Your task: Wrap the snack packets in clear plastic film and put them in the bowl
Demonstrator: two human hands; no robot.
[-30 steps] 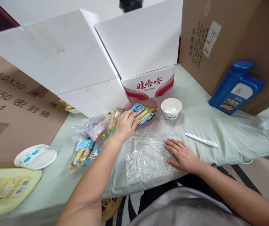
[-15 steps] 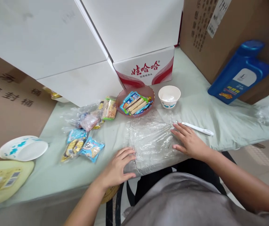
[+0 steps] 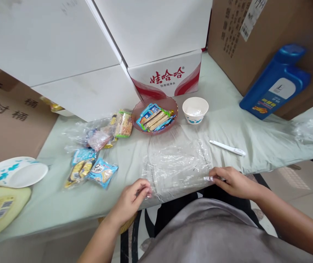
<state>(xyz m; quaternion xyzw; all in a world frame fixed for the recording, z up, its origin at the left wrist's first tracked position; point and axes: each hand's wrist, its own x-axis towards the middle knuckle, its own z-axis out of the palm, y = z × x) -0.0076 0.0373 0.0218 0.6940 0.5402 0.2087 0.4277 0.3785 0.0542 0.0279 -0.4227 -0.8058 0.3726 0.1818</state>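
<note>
A clear plastic bag (image 3: 178, 162) lies flat on the pale green cloth in front of me. My left hand (image 3: 134, 197) pinches its near left corner between thumb and fingers. At the near right corner, my right hand (image 3: 231, 180) is closed on the film. A white utility knife (image 3: 227, 148) rests on the cloth just beyond my right hand. Behind the bag stands a pink glass bowl (image 3: 170, 126) with several packaged snack sticks (image 3: 156, 118) in it. Beside that bowl is a white paper bowl (image 3: 195, 111) with something clear inside.
Several wrapped snacks (image 3: 103, 171) are grouped left of the bag. A tipped paper bowl (image 3: 15, 171) and a yellow bottle (image 3: 3, 213) lie at far left. White cartons (image 3: 164, 78) line the back. A blue bottle (image 3: 277, 84) leans by a brown box (image 3: 241, 44) at right.
Both hands have moved toward me, from lying spread on the bag to gripping its near corners. The near edge of the plastic is now lifted slightly. The view has shifted a little.
</note>
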